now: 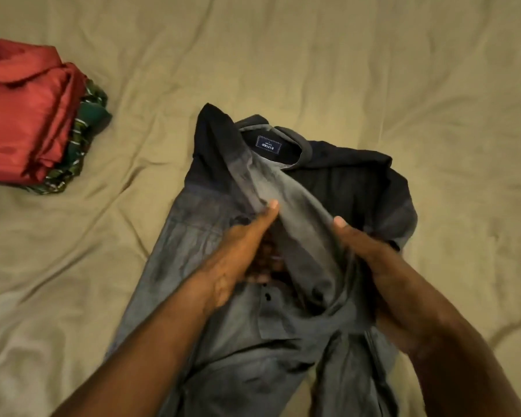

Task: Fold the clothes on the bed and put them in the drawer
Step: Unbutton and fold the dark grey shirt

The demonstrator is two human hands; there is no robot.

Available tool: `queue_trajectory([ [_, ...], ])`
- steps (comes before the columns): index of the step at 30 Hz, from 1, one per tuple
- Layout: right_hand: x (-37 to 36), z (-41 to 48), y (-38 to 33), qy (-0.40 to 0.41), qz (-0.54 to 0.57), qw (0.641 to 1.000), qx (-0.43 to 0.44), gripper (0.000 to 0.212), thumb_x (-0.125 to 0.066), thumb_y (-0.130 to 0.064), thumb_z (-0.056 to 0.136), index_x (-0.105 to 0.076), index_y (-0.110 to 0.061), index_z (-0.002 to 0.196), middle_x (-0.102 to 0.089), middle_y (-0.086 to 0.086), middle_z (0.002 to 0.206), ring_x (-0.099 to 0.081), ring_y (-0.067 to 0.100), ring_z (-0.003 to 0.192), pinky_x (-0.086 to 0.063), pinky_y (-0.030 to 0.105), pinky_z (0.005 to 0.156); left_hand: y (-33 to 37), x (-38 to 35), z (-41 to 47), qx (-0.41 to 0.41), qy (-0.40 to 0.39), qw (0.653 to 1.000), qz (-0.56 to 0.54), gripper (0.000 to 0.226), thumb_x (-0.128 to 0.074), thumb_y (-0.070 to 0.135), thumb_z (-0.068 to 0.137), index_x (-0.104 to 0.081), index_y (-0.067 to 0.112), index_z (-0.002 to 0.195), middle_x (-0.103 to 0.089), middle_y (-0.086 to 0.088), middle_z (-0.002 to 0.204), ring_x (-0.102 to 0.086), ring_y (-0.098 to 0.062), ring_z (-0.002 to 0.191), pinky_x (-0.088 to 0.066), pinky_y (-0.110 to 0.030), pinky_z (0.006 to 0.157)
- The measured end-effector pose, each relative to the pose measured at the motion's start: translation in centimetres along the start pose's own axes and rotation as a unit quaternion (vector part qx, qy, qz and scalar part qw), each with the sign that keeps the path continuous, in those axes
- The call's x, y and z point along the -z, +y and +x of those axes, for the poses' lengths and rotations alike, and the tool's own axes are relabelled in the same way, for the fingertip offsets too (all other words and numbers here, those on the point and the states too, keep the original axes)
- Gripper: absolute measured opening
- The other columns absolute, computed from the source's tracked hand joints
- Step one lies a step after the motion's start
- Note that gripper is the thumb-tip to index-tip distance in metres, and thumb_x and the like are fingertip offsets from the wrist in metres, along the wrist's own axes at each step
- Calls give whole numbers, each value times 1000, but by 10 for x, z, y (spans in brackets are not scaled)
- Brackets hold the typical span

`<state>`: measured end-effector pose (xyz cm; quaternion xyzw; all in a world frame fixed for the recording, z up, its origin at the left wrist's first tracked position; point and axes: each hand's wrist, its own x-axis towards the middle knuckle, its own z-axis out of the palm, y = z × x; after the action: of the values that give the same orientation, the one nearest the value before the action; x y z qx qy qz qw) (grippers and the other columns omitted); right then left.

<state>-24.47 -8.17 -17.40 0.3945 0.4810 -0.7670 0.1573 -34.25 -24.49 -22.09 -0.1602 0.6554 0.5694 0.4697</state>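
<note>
Roughly the middle of the task appears to have been reached. In the head view, a dark grey shirt (253,341) is seen spread on the bed (373,55), with its collar and label (268,144) at the far end and its lower part running off the near edge of the picture. It is not yet folded: the front lies open and rumpled, and the right side is bunched in a dark heap.

The loose front edge of the shirt is held up by both hands. The left hand (238,254) is closed on the cloth, with the thumb laid along the top of the fold and the fingers curled beneath it. The right hand (370,266) is likewise closed on the cloth with the thumb on top, but its fingers are hidden under the fabric. A few buttons (267,294) can be made out between the hands.

At the far left, well apart from the shirt, a small pile is seen: a folded red garment (24,115) lying on a green patterned garment (88,127). These two are judged to be folded but not yet put away. No drawer is in view, so nothing can be said of its contents. What is judged to be left is for the shirt's front to be smoothed, its sides to be folded in, and all the pieces to be carried to the drawer.
</note>
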Motion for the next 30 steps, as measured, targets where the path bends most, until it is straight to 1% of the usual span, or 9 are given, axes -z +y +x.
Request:
queue_trajectory([
  [3, -24, -8, 28, -61, 3, 992, -110, 47, -66, -53, 90, -75, -18, 119, -75, 11, 117, -71, 29, 111, -51, 46, 103, -24, -3, -19, 47, -59, 991, -108, 52, -71, 56, 88, -69, 20, 126, -78, -7, 111, -75, -27, 103, -53, -55, 103],
  [7, -54, -4, 59, 22, -45, 997, -62, 34, -81, -29, 81, -76, -7, 106, -78, 14, 101, -75, 30, 96, -60, 38, 84, -55, 15, -14, -6, 153, 980, -127, 37, -75, 36, 91, -71, 13, 120, -78, -10, 104, -76, -30, 95, -61, -52, 89],
  [10, -76, -4, 75, 12, -153, 988, 25, 61, -70, -66, 75, -73, -17, 113, -78, 1, 102, -73, 22, 101, -58, 22, 80, -68, 33, -14, -28, 241, 957, -158, 21, -61, 28, 101, -71, 13, 112, -76, -12, 108, -74, -29, 97, -61, -47, 89],
  [13, -78, -10, 97, -25, -584, 808, 74, 102, -31, -102, 64, -51, -38, 140, -59, -8, 139, -49, 19, 136, -31, 44, 119, -79, 55, -13, 18, 228, 944, -239, 38, -53, 41, 103, -71, 14, 121, -75, -14, 116, -73, -29, 101, -60, -47, 91],
  [15, -75, -16, 109, -19, -763, 637, 105, 88, -42, -84, 79, -41, -32, 150, -47, 2, 154, -34, 26, 147, 2, 56, 123, -85, 67, -16, 19, 203, 953, -224, 51, -58, 59, 95, -70, 22, 127, -74, -6, 122, -71, -28, 108, -57, -49, 96],
  [17, -75, -19, 122, 8, -796, 589, 141, 51, -74, -46, 80, -66, -22, 125, -71, 7, 122, -62, 24, 122, -22, 52, 121, -88, 70, -30, 8, 170, 976, -137, 55, -66, 64, 88, -69, 22, 123, -76, -3, 117, -71, -28, 107, -57, -50, 95],
  [19, -74, -21, 140, 76, -732, 655, 173, 37, -90, -29, 62, -75, -19, 93, -75, 4, 83, -74, 24, 80, -57, 43, 92, -92, 67, -45, -5, 149, 986, -76, 55, -74, 61, 83, -67, 17, 115, -77, -4, 109, -73, -27, 100, -60, -47, 87],
  [23, -86, -38, 130, 71, -393, 912, 91, 17, -64, -32, 95, -70, -26, 109, -76, 0, 102, -70, 24, 98, -57, 41, 87, -102, 69, -80, 50, 40, 992, -106, 60, -69, 71, 76, -72, 21, 109, -76, -1, 109, -72, -24, 94, -55, -39, 83],
  [30, -138, -74, 134, -281, -492, 823, -42, 53, -66, -66, 80, -69, -19, 106, -74, 1, 101, -68, 18, 96, -55, 42, 87, -118, 117, -97, -3, 143, 979, 148, 69, -79, 53, 78, -61, 20, 135, -66, -5, 134, -63, -24, 118, -49, -38, 106],
])
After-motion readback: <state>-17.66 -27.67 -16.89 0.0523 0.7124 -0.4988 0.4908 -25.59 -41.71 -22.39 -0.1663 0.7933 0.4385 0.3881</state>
